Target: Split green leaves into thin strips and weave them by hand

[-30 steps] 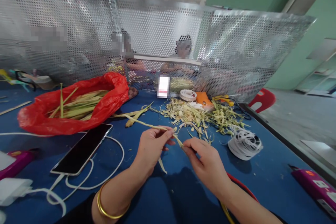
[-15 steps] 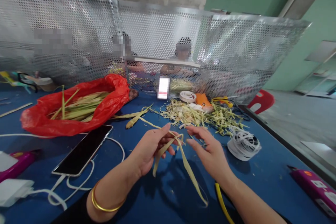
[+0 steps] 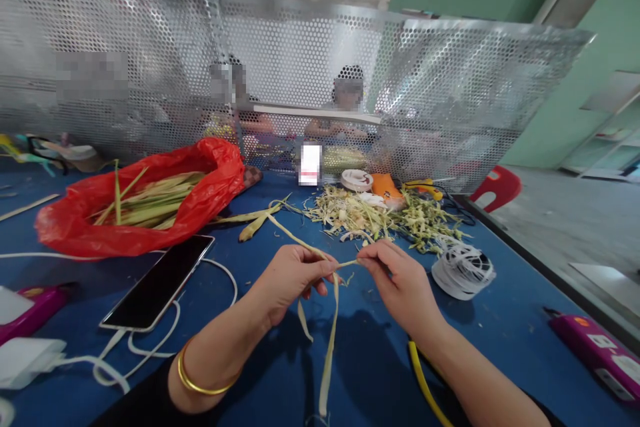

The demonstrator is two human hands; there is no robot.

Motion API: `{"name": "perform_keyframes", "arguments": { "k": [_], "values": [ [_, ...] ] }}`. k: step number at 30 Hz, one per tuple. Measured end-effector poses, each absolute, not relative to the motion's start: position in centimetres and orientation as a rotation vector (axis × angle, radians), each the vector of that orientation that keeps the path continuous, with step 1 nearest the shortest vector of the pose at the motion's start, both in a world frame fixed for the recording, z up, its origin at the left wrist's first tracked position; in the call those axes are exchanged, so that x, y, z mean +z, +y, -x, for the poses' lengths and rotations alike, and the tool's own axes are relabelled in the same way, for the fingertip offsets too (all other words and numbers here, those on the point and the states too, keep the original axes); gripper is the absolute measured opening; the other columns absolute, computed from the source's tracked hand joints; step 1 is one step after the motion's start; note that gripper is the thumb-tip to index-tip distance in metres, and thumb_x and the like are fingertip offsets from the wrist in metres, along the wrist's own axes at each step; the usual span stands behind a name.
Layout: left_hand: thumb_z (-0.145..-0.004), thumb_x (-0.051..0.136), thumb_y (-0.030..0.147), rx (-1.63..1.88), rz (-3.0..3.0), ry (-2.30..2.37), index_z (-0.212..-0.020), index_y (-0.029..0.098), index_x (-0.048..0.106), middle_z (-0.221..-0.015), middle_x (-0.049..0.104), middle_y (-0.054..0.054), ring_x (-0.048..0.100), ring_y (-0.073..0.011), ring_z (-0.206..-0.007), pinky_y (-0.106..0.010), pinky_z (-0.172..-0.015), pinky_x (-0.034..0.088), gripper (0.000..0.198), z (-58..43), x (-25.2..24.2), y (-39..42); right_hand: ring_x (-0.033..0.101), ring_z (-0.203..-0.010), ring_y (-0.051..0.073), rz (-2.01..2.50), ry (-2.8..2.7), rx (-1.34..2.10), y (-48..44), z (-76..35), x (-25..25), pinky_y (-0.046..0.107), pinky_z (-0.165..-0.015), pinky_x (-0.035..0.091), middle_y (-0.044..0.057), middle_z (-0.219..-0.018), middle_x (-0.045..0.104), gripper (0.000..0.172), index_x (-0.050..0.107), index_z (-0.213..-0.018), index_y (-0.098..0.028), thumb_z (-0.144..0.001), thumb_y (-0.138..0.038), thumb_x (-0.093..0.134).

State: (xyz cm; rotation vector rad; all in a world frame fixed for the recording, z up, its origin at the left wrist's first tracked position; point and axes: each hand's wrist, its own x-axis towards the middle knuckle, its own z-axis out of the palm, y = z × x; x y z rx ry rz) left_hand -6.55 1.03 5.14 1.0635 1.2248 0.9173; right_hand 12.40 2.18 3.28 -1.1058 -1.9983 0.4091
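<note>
My left hand [image 3: 290, 280] is closed in a pinch on a pale yellow-green leaf strip [image 3: 330, 340] above the blue table [image 3: 360, 360]. The strip's long tail hangs from that pinch toward the near table edge, and a thin stem runs from it toward the back left. My right hand [image 3: 400, 283] pinches a short end of the same strip just to the right of the left fingers. The two pinches are a few centimetres apart with the strip taut between them. A gold bangle [image 3: 197, 383] sits on my left wrist.
A red plastic bag [image 3: 75, 220] of green leaves lies at the left, with a phone [image 3: 157, 283] on a white cable in front of it. Leaf scraps [image 3: 385, 217] are heaped behind my hands, a white thread spool [image 3: 463, 270] sits to the right. A perforated metal screen [image 3: 450, 100] stands behind, people beyond it.
The strip that hung in a loop between my hands is now pulled taut. My right hand has closed on its end, and the long tail has swung left under my left hand.
</note>
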Motion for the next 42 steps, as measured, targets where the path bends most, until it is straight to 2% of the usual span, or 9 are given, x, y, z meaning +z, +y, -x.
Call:
{"name": "perform_keyframes", "arguments": {
  "k": [5,9,17,20,25,28,33,37,42],
  "values": [
    [-0.069,0.067,0.037,0.89,-1.117,1.228,-0.074,0.013,0.069,-0.07,0.071,-0.007,0.055,-0.0079,-0.044,-0.017,-0.039,0.031,0.024,6.6,5.2,1.0,0.057,-0.078,0.017,1.157,-2.04,0.372,2.6,-12.6,3.0,0.027,-0.069,0.042,0.004,-0.085,0.06,0.019,0.063,-0.089,-0.021,-0.092,-0.026,0.045],
    [-0.07,0.065,0.042,0.711,-1.207,1.205,-0.062,0.012,0.066,-0.058,0.067,-0.004,0.054,-0.0086,-0.04,-0.018,-0.037,0.03,0.031,5.9,5.3,0.3,0.058,-0.085,0.018,1.129,-1.96,0.552,2.5,-12.4,3.0,0.028,-0.075,0.043,0.006,-0.089,0.062,0.023,0.067,-0.091,-0.02,-0.09,-0.032,0.048],
    [-0.067,0.061,0.032,0.463,-1.258,1.153,-0.064,0.014,0.068,-0.053,0.065,-0.002,0.049,-0.0086,-0.033,-0.018,-0.034,0.03,0.02,2.6,3.4,-1.6,0.05,-0.056,0.011,1.09,-1.698,1.375,1.0,-10.7,3.2,0.022,-0.054,0.041,-0.004,-0.06,0.054,0.012,0.061,-0.072,-0.017,-0.073,-0.028,0.066],
    [-0.069,0.061,0.038,0.582,-1.153,1.186,-0.059,0.013,0.065,-0.051,0.064,-0.002,0.047,-0.0079,-0.031,-0.019,-0.034,0.032,0.028,2.7,3.3,-1.2,0.046,-0.049,0.009,1.074,-1.678,1.135,0.3,-10.9,3.5,0.022,-0.049,0.039,-0.006,-0.054,0.048,0.012,0.056,-0.071,-0.018,-0.079,-0.026,0.06],
    [-0.072,0.063,0.042,0.885,-0.936,1.19,-0.069,0.013,0.069,-0.056,0.065,-0.002,0.05,-0.0069,-0.037,-0.016,-0.035,0.029,0.031,4.1,4.3,-0.1,0.058,-0.063,0.014,0.753,-2.036,0.178,-0.5,-11.3,3.9,0.028,-0.062,0.042,0.001,-0.069,0.065,0.007,0.059,-0.082,-0.019,-0.083,-0.012,0.056],
    [-0.071,0.069,0.038,1.041,-0.81,1.115,-0.074,0.011,0.071,-0.059,0.067,-0.003,0.05,-0.0049,-0.04,-0.015,-0.041,0.036,0.027,4.8,4.7,0.2,0.062,-0.071,0.016,0.586,-2.218,-0.194,-0.6,-11.1,3.4,0.032,-0.068,0.042,0.005,-0.08,0.069,0.018,0.06,-0.096,-0.017,-0.082,-0.007,0.056],
    [-0.076,0.066,0.027,1.097,-0.62,0.972,-0.082,0.011,0.07,-0.068,0.07,-0.004,0.047,-0.0015,-0.039,-0.012,-0.041,0.036,0.017,5.3,4.6,0.5,0.062,-0.078,0.019,0.55,-2.347,-0.344,-0.2,-10.9,1.9,0.035,-0.073,0.044,0.009,-0.089,0.069,0.027,0.058,-0.11,-0.012,-0.085,-0.007,0.049],
    [-0.078,0.064,0.029,1.043,-0.554,0.891,-0.087,0.013,0.067,-0.07,0.067,-0.001,0.047,-0.002,-0.04,-0.013,-0.038,0.036,0.019,5.7,4.3,0.8,0.06,-0.092,0.022,0.569,-2.446,-0.286,0.1,-10.6,1.9,0.039,-0.086,0.044,0.012,-0.101,0.067,0.027,0.058,-0.111,-0.011,-0.086,-0.012,0.048],
    [-0.078,0.065,0.029,1.097,-0.579,0.934,-0.085,0.011,0.067,-0.073,0.067,-0.003,0.053,-0.0044,-0.047,-0.015,-0.044,0.041,0.02,5.6,4.4,0.7,0.059,-0.072,0.019,0.585,-2.37,-0.281,-0.3,-10.6,2.6,0.04,-0.079,0.045,0.007,-0.08,0.066,0.02,0.06,-0.103,-0.014,-0.086,-0.021,0.053]
  ]
}}
